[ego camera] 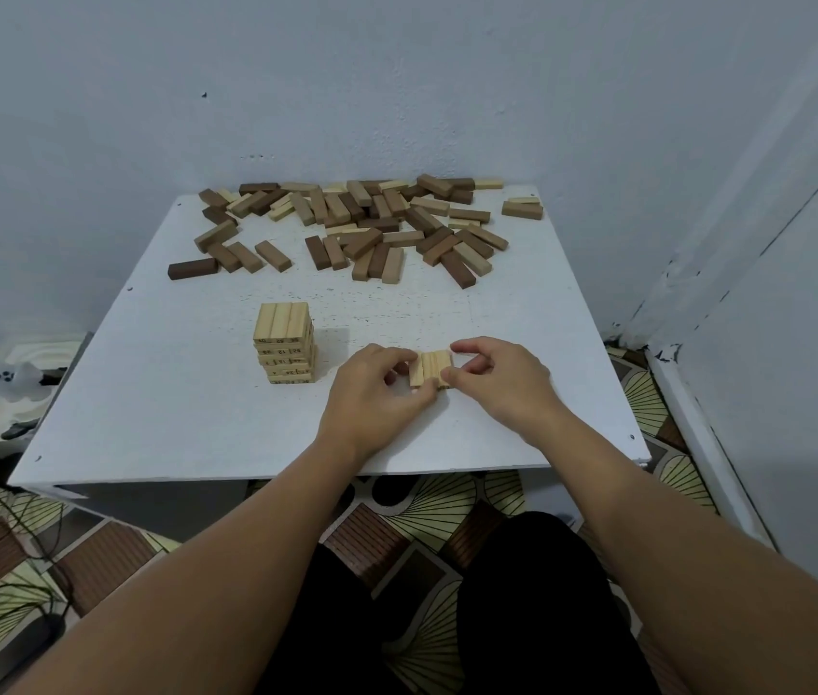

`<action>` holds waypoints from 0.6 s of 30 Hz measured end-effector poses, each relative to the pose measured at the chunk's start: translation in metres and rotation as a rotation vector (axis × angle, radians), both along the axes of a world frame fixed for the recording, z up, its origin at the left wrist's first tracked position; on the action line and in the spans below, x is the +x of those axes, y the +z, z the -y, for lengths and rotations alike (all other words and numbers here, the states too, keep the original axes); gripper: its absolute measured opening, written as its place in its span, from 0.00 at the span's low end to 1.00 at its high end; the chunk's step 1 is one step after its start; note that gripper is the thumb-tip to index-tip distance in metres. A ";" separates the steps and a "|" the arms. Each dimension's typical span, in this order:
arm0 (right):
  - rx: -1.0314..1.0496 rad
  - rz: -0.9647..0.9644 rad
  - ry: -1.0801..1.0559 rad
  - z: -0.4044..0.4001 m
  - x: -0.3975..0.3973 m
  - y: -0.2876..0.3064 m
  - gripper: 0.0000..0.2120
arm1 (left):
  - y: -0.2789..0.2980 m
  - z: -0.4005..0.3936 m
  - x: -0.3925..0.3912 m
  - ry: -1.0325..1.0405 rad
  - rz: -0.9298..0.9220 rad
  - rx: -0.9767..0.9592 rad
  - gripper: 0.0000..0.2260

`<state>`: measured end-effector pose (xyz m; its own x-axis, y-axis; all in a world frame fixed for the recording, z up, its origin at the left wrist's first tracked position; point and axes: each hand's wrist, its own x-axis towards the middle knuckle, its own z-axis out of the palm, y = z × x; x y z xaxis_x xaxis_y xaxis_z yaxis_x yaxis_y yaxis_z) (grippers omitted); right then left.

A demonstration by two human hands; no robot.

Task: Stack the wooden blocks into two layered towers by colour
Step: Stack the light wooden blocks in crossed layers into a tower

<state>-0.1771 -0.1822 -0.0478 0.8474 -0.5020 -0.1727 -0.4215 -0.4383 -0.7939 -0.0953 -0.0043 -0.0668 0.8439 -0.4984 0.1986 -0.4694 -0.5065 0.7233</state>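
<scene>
While both hands pinch three pale blocks [431,369] together, left hand [371,393] and right hand [499,378] each gripping, pale tower [285,343] at 9 o'clock, mixed pile [356,228] at 12 on desk [171,393].

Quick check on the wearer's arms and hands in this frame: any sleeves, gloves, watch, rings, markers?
Both forearms are bare up to the frame's bottom edge, with no sleeve in view. The left hand and right hand wear no gloves. No watch, wristband, tracking marker or cable shows on either wrist. No ring is visible, though some fingers are partly hidden. Dark trousers show below the arms.
</scene>
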 end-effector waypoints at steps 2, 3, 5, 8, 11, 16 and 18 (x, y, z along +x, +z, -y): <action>0.012 -0.008 0.012 0.001 0.001 0.000 0.20 | 0.001 0.000 0.000 -0.016 -0.025 0.025 0.24; 0.020 -0.012 0.019 0.002 0.001 0.000 0.20 | 0.002 0.000 0.000 -0.021 -0.034 0.031 0.27; 0.027 -0.017 0.022 0.003 0.002 0.000 0.18 | 0.003 0.001 -0.001 -0.028 -0.026 0.041 0.29; 0.032 -0.023 0.001 0.003 0.002 0.001 0.14 | 0.001 0.003 0.000 -0.020 0.008 0.062 0.30; 0.044 -0.030 -0.004 0.002 0.002 0.002 0.14 | -0.001 0.004 0.002 -0.014 0.052 0.085 0.28; 0.044 -0.039 -0.013 0.001 0.003 0.004 0.13 | -0.005 0.006 0.001 -0.005 0.082 0.079 0.24; 0.042 -0.033 -0.021 -0.001 0.003 0.003 0.13 | -0.005 0.005 0.003 -0.015 0.070 0.072 0.24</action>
